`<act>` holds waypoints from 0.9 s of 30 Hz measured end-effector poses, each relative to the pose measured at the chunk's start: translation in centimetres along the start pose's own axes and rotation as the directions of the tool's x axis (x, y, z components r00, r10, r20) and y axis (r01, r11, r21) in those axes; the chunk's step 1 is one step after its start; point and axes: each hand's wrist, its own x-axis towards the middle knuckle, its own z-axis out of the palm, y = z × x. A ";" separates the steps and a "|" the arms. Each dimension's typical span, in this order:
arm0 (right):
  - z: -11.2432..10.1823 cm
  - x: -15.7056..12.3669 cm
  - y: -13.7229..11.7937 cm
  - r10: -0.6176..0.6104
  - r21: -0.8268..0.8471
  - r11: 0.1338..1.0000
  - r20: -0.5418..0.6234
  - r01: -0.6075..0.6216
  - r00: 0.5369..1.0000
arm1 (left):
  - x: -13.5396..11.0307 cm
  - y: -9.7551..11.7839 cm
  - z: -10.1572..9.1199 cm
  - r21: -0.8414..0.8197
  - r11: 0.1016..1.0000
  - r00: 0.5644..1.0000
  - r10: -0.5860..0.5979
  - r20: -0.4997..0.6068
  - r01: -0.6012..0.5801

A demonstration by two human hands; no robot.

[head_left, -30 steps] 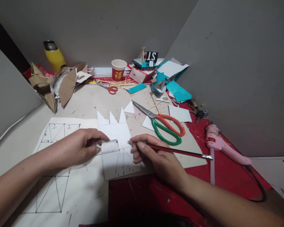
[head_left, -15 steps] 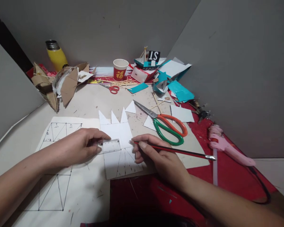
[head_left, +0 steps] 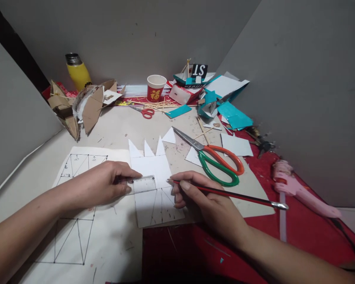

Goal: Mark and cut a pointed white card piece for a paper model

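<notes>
A piece of white card (head_left: 149, 165) with pointed triangles along its far edge lies in front of me, pencil lines fanning over its near part. My left hand (head_left: 114, 181) pinches one end of a short clear ruler (head_left: 144, 184), which lies across the card. In my right hand (head_left: 199, 193) is a red and black pencil (head_left: 235, 194), its tip close to the card's right edge. Whether the tip touches the card I cannot tell. Large scissors (head_left: 217, 159) with one orange and one green handle lie beyond my right hand.
A drawn paper sheet (head_left: 77, 240) lies under my left arm. A pink glue gun (head_left: 296, 189) is at the right. Along the back stand a yellow bottle (head_left: 79, 75), a paper cup (head_left: 155, 90), cardboard pieces (head_left: 93, 110), small red scissors (head_left: 148, 113) and teal scraps (head_left: 235, 115).
The whole view has shifted, so everything appears slightly farther right. Both hands keep their hold, and the ruler and pencil stay in nearly the same place on the card.
</notes>
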 end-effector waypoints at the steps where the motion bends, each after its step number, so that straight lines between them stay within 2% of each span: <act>1: 0.0 0.0 0.0 0.003 -0.002 1.000 -0.004 -0.003 1.000 | 0.0 0.0 -0.1 0.000 1.000 1.000 0.004 0.006 -0.004; 12: -0.1 0.1 0.3 0.011 0.028 1.000 0.013 -0.011 1.000 | -0.5 -0.5 -0.9 -0.092 0.992 0.991 -0.079 0.110 0.090; 27: 0.0 0.1 0.2 0.045 0.076 0.996 -0.009 -0.044 0.999 | -0.4 -0.9 -1.1 -0.103 0.990 0.992 -0.088 0.091 0.097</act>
